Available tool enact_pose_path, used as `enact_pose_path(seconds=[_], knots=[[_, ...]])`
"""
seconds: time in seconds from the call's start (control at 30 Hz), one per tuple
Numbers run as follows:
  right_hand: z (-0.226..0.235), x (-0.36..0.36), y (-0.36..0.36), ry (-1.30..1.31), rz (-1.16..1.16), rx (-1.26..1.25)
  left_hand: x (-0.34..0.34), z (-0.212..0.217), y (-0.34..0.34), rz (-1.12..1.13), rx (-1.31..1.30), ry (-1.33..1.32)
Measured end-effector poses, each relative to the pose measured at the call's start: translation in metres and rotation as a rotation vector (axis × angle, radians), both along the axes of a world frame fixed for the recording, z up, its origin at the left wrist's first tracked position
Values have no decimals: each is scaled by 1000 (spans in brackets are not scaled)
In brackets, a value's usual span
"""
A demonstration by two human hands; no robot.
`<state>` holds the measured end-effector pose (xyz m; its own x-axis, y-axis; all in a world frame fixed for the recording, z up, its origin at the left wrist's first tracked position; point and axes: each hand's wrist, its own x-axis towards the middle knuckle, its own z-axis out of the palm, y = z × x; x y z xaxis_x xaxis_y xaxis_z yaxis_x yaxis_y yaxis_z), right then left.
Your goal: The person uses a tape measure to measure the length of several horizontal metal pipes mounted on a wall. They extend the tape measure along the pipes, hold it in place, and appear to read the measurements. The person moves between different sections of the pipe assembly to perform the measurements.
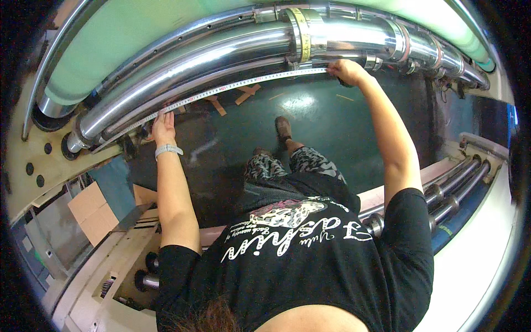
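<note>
Head view. The reference point is the chrome roller point(232, 51), which lies across the upper part of the frame. The tape point(246, 82), white with fine graduations, is drawn out in a long line on the person's side of the roller, roughly along it, and runs past the left hand toward the roller's left end.

The right hand point(345, 72) is closed, with the tape between its fingers, near the middle of the roller and just beside the yellow-banded collar point(301, 36). A dark object shows under this hand; its kind cannot be told.

The left hand point(164, 128) is near the roller's left part, partly open, fingers raised to the tape's edge. Whether it pinches the tape or only supports it cannot be told. A pale watch point(168, 150) is on that wrist.

Beyond the roller is a pale green drum point(144, 52). On the person's side of the roller is a dark floor point(332, 130), with tan strips point(217, 105) on it near the roller. Farther from the roller on the left is cardboard point(93, 213); farther on the right, behind the person, are smaller shafts point(459, 191).
</note>
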<state>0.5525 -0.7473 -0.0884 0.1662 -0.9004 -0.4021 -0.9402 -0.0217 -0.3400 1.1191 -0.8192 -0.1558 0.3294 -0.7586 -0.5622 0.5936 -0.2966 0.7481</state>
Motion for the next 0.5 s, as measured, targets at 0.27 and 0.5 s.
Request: enact_pose_path(seconds=[0.27,0.5], knots=[[-1,-1,-4,-47,4,10,5,8,-4,-34,21,-31],[1,0,-7,-38,-17,61,18,11,-8,-132,66,-25]])
